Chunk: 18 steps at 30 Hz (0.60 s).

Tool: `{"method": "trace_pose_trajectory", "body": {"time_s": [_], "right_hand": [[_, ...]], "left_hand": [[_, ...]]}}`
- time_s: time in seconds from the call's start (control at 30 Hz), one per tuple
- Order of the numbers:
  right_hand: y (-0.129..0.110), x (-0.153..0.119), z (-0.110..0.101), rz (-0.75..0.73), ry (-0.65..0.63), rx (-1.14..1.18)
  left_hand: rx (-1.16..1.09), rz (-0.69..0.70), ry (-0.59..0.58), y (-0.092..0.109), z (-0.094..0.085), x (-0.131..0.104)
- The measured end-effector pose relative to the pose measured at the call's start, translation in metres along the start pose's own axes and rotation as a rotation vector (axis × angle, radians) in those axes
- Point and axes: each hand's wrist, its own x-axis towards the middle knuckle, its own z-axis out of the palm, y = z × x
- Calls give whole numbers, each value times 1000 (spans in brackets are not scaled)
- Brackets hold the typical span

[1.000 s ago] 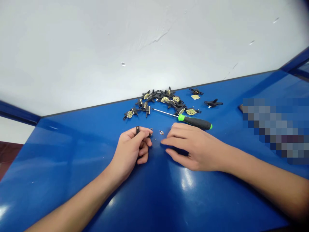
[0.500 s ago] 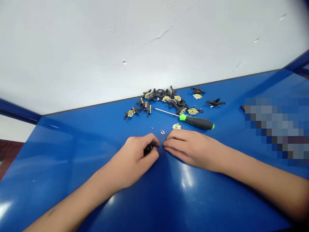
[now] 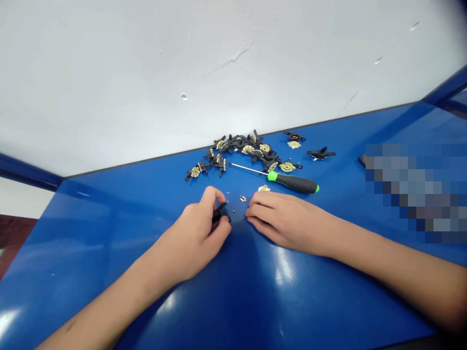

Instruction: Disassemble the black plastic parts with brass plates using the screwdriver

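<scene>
My left hand grips a small black plastic part between thumb and fingers, just above the blue table. To its right, my right hand rests on the table with its fingers drawn together. A tiny dark tip shows at those fingertips, too small to name. Between the hands lie a copper-coloured clip, a tiny screw-like piece and a small dark bit. A brass-coloured plate lies just behind my right hand, partly covered by it.
A screwdriver with a black and green handle lies beyond my right hand. Behind it is a pile of black parts with brass plates. Another black part lies to the right. A pale wall bounds the blue table.
My left hand has shifted slightly left and its index finger has lifted, showing more of the black part. A small dark bit now shows between the hands. My right hand stays nearly in place.
</scene>
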Motion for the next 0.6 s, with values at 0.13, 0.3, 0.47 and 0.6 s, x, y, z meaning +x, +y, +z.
{"method": "trace_pose_trajectory", "body": {"time_s": [0.13,0.3,0.47,0.6], "right_hand": [[-2,1,-2,14,-6,8],[-2,1,-3,24,-21,13],[-2,2,-3,2,1,15],[-1,0,-2,-35,60,62]], "left_hand": [[257,20,5,-2,-12,0],[693,115,49,-8,-14,5],[866,133,84,-12,-11,3],[800,315,141,-11,-11,-1]]}}
